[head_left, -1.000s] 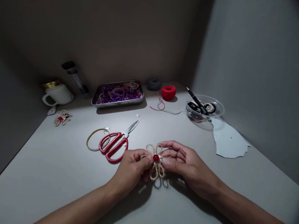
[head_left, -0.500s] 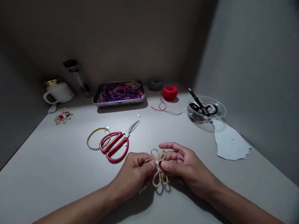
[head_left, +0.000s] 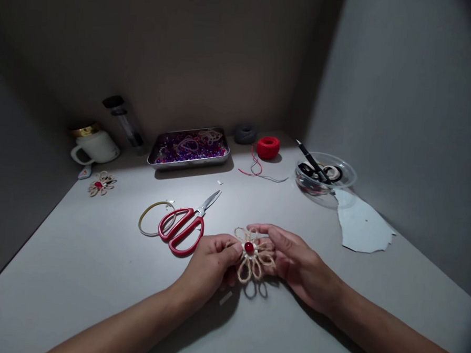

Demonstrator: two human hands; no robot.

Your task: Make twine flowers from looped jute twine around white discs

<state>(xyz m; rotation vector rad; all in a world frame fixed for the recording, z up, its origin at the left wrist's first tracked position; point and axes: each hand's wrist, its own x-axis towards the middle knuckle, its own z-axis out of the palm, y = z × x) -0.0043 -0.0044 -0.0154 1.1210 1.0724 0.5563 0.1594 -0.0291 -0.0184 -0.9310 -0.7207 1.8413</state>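
Above the table, a flower made of looped beige twine (head_left: 250, 256) faces up towards me, with a shiny red bead (head_left: 249, 247) at its white centre. My left hand (head_left: 214, 261) pinches its left side between thumb and fingers. Behind the right-hand petals lie the fingers of my right hand (head_left: 302, 261), stretched out, touching or just under the loops; its thumb is off the flower. Red-handled scissors (head_left: 185, 232) rest to the left of my hands, one handle overlapping a yellowish ring (head_left: 142, 214). A small white strip (head_left: 226, 298) lies beneath my left hand.
Along the back stand a metal tray (head_left: 192, 165) of beads, a grey yarn roll (head_left: 245, 134), a red yarn roll (head_left: 268, 147), a white mug (head_left: 98, 145) and a clear tube (head_left: 127, 126). Another twine flower (head_left: 98, 184) lies left; a clear bowl (head_left: 348, 174) and white sheet (head_left: 363, 228) lie right.
My right thumb has come off the red bead and moved up and right. The flower has turned so its front and bead show fully; my left hand still pinches it.
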